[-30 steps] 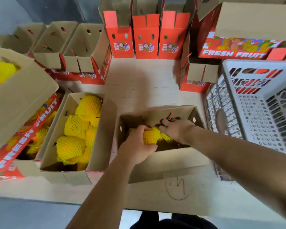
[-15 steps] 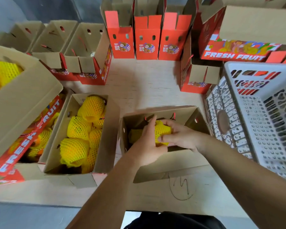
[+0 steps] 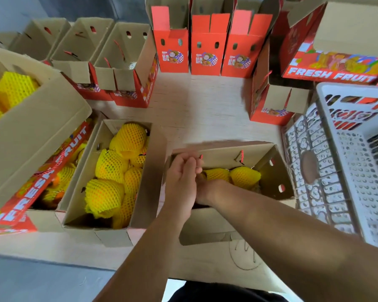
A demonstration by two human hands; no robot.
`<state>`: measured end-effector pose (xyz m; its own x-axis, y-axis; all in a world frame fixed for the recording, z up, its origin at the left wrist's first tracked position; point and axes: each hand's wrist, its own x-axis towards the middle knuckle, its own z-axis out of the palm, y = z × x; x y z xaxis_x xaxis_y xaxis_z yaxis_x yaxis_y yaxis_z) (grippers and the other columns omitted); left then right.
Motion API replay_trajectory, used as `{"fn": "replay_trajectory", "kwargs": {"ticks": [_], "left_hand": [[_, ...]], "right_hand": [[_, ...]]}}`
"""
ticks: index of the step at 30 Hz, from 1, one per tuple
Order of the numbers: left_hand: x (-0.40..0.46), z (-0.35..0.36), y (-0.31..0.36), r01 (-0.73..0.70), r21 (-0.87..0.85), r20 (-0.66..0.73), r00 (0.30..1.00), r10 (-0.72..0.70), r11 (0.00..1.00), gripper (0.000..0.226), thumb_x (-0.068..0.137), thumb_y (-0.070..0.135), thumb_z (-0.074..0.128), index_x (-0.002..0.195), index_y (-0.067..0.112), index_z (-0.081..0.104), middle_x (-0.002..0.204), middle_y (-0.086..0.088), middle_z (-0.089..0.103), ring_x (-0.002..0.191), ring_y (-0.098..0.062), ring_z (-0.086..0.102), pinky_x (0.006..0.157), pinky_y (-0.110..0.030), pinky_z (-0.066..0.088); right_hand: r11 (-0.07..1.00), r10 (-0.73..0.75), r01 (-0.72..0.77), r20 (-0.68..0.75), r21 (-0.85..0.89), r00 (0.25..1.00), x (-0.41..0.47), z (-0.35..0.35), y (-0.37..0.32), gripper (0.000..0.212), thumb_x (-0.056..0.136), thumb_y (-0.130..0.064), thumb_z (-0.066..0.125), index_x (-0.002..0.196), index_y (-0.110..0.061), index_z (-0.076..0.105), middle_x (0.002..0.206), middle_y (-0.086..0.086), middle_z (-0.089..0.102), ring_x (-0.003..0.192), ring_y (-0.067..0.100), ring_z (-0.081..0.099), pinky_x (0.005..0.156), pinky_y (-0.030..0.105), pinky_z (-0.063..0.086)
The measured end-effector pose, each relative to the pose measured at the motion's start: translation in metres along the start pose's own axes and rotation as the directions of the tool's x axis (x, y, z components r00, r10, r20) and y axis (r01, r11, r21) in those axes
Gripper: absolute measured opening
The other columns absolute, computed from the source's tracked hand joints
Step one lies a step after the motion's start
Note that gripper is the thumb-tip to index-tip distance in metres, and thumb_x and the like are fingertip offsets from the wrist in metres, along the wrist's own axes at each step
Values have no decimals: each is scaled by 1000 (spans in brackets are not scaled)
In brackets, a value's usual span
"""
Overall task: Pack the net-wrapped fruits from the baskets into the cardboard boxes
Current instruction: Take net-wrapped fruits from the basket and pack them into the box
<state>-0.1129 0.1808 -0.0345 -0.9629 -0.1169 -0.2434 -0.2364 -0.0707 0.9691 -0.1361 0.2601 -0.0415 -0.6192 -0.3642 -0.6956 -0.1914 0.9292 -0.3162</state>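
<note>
Both hands' grip unclear inside box [image 3: 268, 171]; far carton [image 3: 327, 73] reads "FRESH FRUIT".

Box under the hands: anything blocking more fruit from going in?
Nothing visible. The open box has its flaps up and bare space at its right end beside the netted fruits. Both hands, left hand and right hand, occupy its left end.

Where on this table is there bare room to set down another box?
The bare table patch lies between the three upright red boxes, the full box and the box being packed. Left is crowded with boxes; the white basket fills the right.
</note>
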Motion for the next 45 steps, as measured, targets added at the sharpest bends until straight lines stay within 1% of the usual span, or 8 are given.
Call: {"fn": "replay_trajectory", "kwargs": {"ticks": [6, 11, 15, 23, 28, 31, 36, 45], "left_hand": [[-10, 0, -5, -180, 278, 99, 982, 158, 943, 19, 93, 36, 51, 100, 49, 65, 97, 17, 72, 95, -6, 68, 84, -31, 55], [-38, 85, 2, -299, 386, 319, 931, 178, 873, 23, 95, 15, 63, 102, 37, 63, 103, 13, 68, 97, -2, 65, 88, -28, 55], [-75, 200, 13, -387, 322, 492, 848, 197, 864, 16, 95, 11, 66, 97, 27, 66, 94, 6, 72, 92, -8, 69, 87, -35, 56], [-190, 428, -6, -376, 160, 672, 718, 178, 913, 21, 102, 13, 59, 103, 31, 69, 96, 18, 73, 85, 2, 70, 68, -8, 48], [-246, 527, -24, -329, 225, 758, 650, 48, 917, 20, 103, 14, 59, 103, 31, 71, 92, 18, 74, 82, 0, 68, 68, -12, 49], [-266, 556, -30, -321, 293, 732, 681, 4, 901, 14, 102, 21, 62, 102, 32, 71, 93, 21, 72, 85, -2, 67, 70, -16, 52], [-282, 574, -33, -300, 368, 637, 770, -4, 880, 13, 100, 16, 62, 103, 25, 71, 98, 10, 74, 95, -11, 68, 82, -34, 54], [-284, 600, -24, -114, 330, 537, 839, -87, 937, 9, 101, 32, 62, 107, 35, 69, 100, 31, 68, 93, 16, 60, 70, -8, 44]], "right_hand": [[953, -83, 156, -271, 259, 959, -56, -10, 38, 24, 98, -26, 62, 121, -21, 63, 121, 1, 64, 111, 20, 57, 96, 30, 45], [834, 234, 205, -665, 512, 709, -149, 9, 113, 42, 95, -2, 59, 133, -18, 60, 114, 1, 67, 105, 17, 64, 94, 34, 50], [772, 396, 211, -713, 600, 579, -221, 24, 178, 36, 98, -1, 52, 130, -16, 61, 113, 3, 71, 103, 19, 67, 92, 38, 52], [719, 591, 213, -744, 661, 311, -372, 88, 367, 33, 102, -9, 50, 130, -20, 61, 117, -4, 72, 106, 11, 68, 88, 32, 54], [716, 687, -351, -698, 603, 203, -426, 123, 470, 51, 92, -20, 67, 141, -21, 56, 138, 8, 55, 121, 37, 52, 97, 46, 46], [591, 777, -380, -629, 711, 32, -447, 125, 519, 70, 85, -33, 74, 149, -27, 47, 153, 12, 39, 132, 40, 41, 101, 52, 41], [553, 831, -81, -544, 829, 111, -450, 114, 592, 72, 81, -45, 81, 133, -13, 43, 126, 15, 53, 116, 45, 52, 92, 54, 46], [389, 918, -26, -385, 921, 93, -445, 101, 614, 76, 70, -69, 74, 123, -28, 37, 127, 5, 59, 124, 35, 52, 101, 54, 31]]}}
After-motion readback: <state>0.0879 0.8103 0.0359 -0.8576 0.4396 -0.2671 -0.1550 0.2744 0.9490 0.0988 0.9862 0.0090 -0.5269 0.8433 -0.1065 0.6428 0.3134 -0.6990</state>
